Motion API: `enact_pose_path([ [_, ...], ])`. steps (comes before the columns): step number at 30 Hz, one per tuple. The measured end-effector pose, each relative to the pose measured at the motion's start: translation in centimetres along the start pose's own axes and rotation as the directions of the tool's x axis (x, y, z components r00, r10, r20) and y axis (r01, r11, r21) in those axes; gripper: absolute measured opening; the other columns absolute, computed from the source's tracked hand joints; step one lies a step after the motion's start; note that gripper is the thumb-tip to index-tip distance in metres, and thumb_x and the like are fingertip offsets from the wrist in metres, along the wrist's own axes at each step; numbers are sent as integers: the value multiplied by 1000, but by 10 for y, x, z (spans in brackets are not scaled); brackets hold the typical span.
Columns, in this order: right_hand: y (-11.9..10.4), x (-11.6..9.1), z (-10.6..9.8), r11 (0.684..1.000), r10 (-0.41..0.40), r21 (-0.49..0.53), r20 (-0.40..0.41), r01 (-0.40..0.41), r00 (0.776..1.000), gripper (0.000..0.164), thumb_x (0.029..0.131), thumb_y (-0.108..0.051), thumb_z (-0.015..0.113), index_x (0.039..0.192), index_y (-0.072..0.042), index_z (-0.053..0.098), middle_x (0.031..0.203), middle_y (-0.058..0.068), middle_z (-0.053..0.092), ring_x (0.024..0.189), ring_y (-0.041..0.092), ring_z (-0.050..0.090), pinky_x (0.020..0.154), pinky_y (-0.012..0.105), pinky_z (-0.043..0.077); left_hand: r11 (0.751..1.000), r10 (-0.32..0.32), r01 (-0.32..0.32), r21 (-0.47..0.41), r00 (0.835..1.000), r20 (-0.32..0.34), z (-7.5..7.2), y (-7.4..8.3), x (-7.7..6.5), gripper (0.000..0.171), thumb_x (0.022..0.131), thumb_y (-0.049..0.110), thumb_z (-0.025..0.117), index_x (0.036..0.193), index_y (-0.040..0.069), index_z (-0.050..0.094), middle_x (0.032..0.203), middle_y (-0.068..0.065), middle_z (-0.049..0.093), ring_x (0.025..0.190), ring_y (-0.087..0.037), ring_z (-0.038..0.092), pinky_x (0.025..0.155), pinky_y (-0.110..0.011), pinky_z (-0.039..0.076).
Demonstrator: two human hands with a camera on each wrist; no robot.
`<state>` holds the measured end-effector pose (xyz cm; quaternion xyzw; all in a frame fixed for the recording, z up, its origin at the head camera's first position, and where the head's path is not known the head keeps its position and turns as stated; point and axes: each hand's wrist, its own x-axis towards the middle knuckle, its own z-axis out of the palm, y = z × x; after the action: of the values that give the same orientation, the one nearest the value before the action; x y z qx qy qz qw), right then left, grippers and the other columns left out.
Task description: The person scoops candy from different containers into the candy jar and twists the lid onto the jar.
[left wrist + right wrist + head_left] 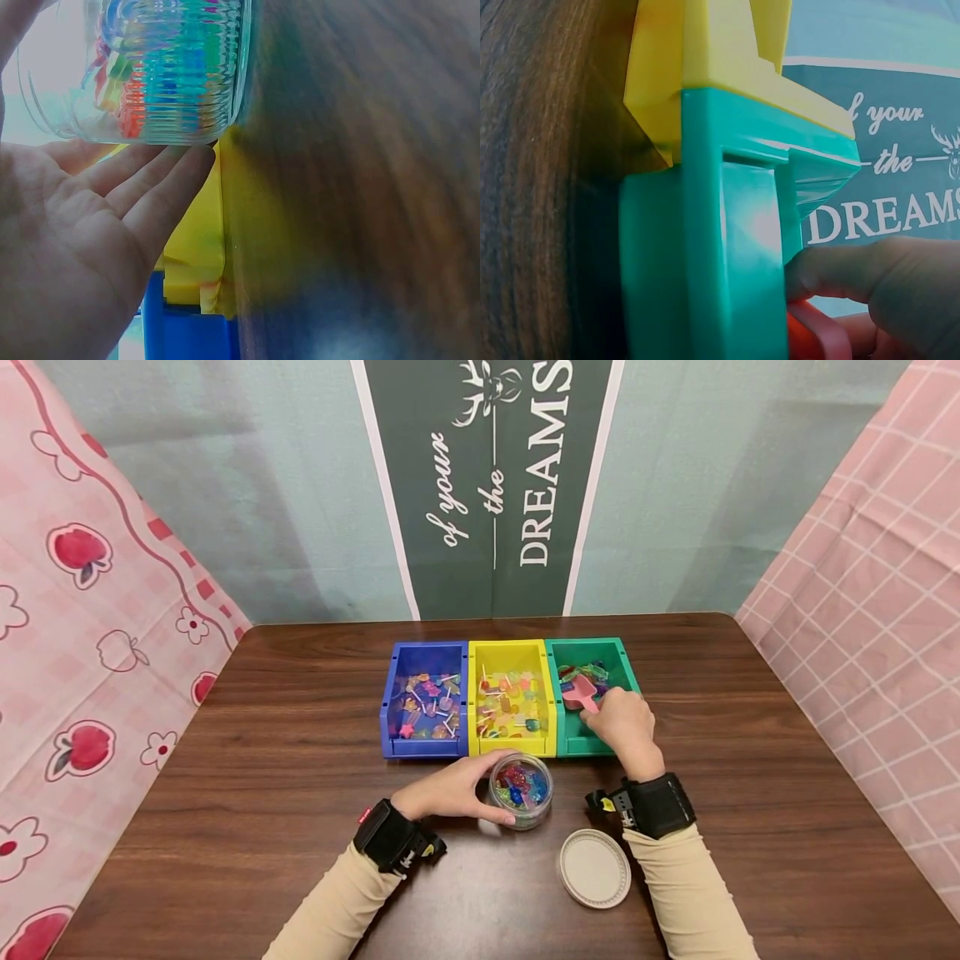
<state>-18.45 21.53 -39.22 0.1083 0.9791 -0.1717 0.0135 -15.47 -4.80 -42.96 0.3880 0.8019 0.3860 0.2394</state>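
My left hand [452,789] holds a clear ribbed jar [172,112], thumb on the near side and fingers round the far side. Colourful translucent pieces [522,785] lie inside the jar, which stands upright in front of the yellow bin. With my right hand [622,727] I grip the handle of a small pink scoop [580,692] over the front part of the green bin [592,745]. The scoop's head is down among the colourful pieces there. In the right wrist view, the bin's front wall hides the scoop's head, and thumb and fingers show at the handle.
Left of the green bin stand a yellow bin [513,745] and a blue bin [423,747], side by side, each with small candy-like charms. A round pale lid [595,868] lies on the brown table [285,735] near my right forearm. Fabric curtains hang behind and at both sides.
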Motion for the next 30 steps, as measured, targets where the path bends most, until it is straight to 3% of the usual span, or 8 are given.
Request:
enact_pose_path([
  [11, 1, 2, 5, 1000, -17, 22, -61, 19, 998, 40, 83, -29, 63, 54, -3, 55, 50, 5, 36, 53, 26, 46, 41, 28, 33, 1000, 3, -3, -4, 1000, -1, -1, 2, 0, 84, 77, 40, 73, 145, 14, 32, 139, -2, 49, 123, -8, 44, 108, -39, 40],
  [19, 1, -3, -6, 999, -15, 46, -66, 18, 998, 42, 84, -28, 63, 52, -4, 54, 47, 2, 34, 47, 23, 42, 38, 26, 29, 1000, 4, -4, 3, 1000, -1, 0, 0, 0, 84, 78, 40, 73, 146, 13, 31, 140, -3, 48, 123, -8, 43, 108, -39, 40],
  [25, 3, -8, -19, 998, -12, 64, -46, 15, 999, 36, 84, -29, 65, 72, 5, 70, 50, 6, 41, 52, 25, 44, 42, 28, 32, 1000, 4, -4, -2, 1000, 0, 0, 1, 0, 84, 78, 40, 73, 145, 14, 31, 139, -2, 49, 123, -8, 44, 108, -39, 40],
  [30, 7, -10, -27, 995, -24, 91, -51, 29, 998, 35, 85, -27, 65, 85, 8, 73, 51, 8, 45, 54, 26, 44, 43, 28, 33, 1000, 6, -6, 2, 1000, 1, 0, 1, 0, 84, 77, 40, 73, 145, 14, 31, 139, -2, 49, 123, -8, 44, 108, -39, 40],
])
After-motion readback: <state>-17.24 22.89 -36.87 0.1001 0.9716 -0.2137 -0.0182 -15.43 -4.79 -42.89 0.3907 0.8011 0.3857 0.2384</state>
